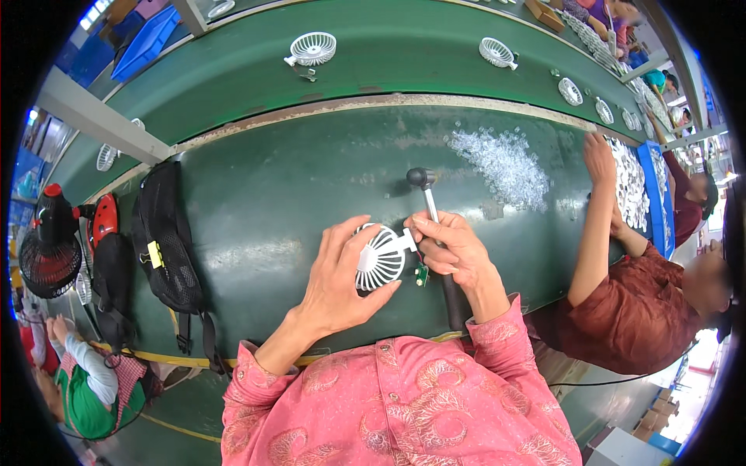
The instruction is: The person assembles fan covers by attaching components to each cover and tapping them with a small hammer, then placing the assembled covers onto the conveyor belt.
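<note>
My left hand point(336, 273) is curled round a white round fan housing point(381, 260) with a slatted grille, held above the green workbench. At its short neck, the thumb and fingers of my right hand point(452, 247) are closed in a pinch. A small green circuit board point(421, 275) hangs on thin wires just below that neck. Under my right hand runs a hammer point(430, 203) with a black head, metal shaft and black grip; the hand covers its middle, so I cannot tell whether it is held or lies on the bench.
A heap of small clear plastic pieces point(505, 167) lies right of the hammer head. On the left are a black bag point(165, 241) and a black-and-red fan point(53, 241). Several fan housings point(313, 48) sit on the green belt beyond. A co-worker's arm point(594, 225) reaches over the bench at right.
</note>
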The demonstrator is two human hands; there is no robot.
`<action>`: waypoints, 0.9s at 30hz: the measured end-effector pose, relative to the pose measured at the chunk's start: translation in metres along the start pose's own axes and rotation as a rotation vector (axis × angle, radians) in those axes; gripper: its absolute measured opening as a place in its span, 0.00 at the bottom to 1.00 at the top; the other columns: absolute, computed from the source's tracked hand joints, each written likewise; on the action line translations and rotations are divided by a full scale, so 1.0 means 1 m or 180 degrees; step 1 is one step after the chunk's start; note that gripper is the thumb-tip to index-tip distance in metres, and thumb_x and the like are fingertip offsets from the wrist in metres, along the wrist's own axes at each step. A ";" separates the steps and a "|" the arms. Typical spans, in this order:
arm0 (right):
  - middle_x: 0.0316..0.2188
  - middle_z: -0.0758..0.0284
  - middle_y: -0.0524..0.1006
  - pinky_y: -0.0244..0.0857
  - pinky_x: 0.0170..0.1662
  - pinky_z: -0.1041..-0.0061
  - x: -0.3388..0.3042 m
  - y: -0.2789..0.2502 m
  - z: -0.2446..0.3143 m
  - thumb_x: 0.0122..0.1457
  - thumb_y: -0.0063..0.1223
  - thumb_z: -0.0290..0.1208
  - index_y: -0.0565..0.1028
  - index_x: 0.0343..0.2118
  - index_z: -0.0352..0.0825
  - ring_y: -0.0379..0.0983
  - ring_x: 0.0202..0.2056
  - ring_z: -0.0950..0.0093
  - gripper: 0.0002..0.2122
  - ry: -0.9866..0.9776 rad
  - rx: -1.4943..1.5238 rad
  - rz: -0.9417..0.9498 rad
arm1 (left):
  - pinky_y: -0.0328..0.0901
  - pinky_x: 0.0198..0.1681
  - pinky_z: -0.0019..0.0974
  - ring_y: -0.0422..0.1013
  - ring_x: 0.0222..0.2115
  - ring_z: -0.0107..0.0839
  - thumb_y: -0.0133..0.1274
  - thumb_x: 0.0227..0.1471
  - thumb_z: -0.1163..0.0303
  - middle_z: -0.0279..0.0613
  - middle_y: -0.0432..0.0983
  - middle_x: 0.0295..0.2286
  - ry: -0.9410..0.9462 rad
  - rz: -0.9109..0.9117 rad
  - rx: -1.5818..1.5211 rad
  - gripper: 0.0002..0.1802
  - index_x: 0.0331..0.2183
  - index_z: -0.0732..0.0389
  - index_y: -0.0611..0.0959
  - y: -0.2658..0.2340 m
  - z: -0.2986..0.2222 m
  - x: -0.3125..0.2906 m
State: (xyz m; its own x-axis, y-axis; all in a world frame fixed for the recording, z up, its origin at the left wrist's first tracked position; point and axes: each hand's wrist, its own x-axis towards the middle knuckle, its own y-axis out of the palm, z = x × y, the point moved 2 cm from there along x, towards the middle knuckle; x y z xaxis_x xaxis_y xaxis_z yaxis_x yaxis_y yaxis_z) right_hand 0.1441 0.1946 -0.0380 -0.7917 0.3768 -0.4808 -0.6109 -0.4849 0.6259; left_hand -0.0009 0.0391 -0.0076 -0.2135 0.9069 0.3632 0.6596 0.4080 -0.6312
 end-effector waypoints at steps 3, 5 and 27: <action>0.17 0.73 0.69 0.44 0.08 0.86 -0.001 0.003 -0.005 0.65 0.49 0.29 0.75 0.39 0.26 0.49 0.07 0.90 0.10 0.0086 0.0009 -0.0010 | 0.64 0.50 0.49 0.64 0.48 0.54 0.68 0.37 0.67 0.55 0.63 0.51 0.0059 -0.0020 -0.0120 0.41 0.53 0.64 0.68 0.000 -0.003 0.001; 0.14 0.74 0.68 0.44 0.08 0.86 0.000 0.003 -0.009 0.65 0.49 0.29 0.76 0.38 0.26 0.48 0.06 0.90 0.10 0.0094 0.0092 0.0262 | 0.64 0.50 0.49 0.64 0.48 0.54 0.68 0.37 0.67 0.55 0.63 0.51 0.0045 -0.0007 -0.0128 0.41 0.53 0.64 0.68 -0.002 -0.003 -0.001; 0.25 0.67 0.77 0.46 0.12 0.86 -0.021 0.026 -0.014 0.58 0.58 0.23 0.76 0.42 0.25 0.54 0.10 0.90 0.10 -0.0515 -0.0628 -0.0314 | 0.64 0.48 0.48 0.64 0.47 0.54 0.69 0.35 0.64 0.54 0.63 0.51 -0.0087 -0.0121 0.0198 0.42 0.53 0.63 0.70 -0.009 -0.008 -0.005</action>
State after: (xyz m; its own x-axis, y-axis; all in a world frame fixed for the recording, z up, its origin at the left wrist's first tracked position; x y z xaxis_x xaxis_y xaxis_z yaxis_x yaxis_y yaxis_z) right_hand 0.1448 0.1627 -0.0198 -0.7273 0.5434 -0.4192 -0.6863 -0.5780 0.4415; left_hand 0.0001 0.0304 0.0020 -0.2576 0.8929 0.3694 0.6048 0.4471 -0.6590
